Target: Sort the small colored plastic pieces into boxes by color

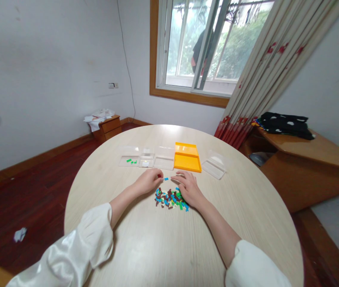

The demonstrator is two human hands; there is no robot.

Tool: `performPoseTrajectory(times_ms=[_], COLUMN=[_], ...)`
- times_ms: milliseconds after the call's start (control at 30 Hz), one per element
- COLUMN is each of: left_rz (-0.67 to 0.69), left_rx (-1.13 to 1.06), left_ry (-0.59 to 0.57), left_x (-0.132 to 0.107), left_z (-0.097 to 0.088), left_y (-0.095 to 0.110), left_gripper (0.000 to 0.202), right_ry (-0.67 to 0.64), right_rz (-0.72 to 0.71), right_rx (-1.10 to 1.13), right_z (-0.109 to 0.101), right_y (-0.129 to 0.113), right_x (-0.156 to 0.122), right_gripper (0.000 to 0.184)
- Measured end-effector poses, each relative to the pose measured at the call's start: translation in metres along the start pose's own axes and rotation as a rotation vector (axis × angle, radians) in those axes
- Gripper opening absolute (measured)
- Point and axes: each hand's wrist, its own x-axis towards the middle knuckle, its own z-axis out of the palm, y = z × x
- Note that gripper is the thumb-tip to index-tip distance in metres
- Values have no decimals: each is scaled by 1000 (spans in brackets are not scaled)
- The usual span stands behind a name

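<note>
A heap of small building bricks [171, 199] in brown, blue, green and pale yellow lies on the round table. Just beyond it, a single blue brick [166, 179] sits between my two hands. My left hand [149, 181] is left of that brick, its fingers curled together; a dark reddish spot shows at the fingertips, too small to name. To the right, my right hand [189, 187] rests at the heap's edge with its fingers stretched out and apart, holding nothing visible. Green bricks [129, 160] lie in the clear lidded box [121, 162] at the far left.
Beyond my hands stand a small clear box [145, 164], a wider clear box [163, 168], an orange box [187, 162] with its lid raised, and a tilted clear box [214, 170]. The round table [163, 247] curves away on both sides.
</note>
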Motion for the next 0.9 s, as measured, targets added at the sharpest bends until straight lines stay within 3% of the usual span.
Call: performPoseTrajectory(times_ms=[567,900], left_rz=[-12,-85], left_rx=[-34,14], left_ry=[126,278], left_x=[5,37], left_z=[5,3], left_y=[-13,-27], left_gripper=[15,18], right_ry=[-116,-128], right_rz=[-34,-27], right_rx=[-90,-78], right_z=[-1,-3], right_y=[-6,-7], right_x=[0,0], right_gripper=[47,47])
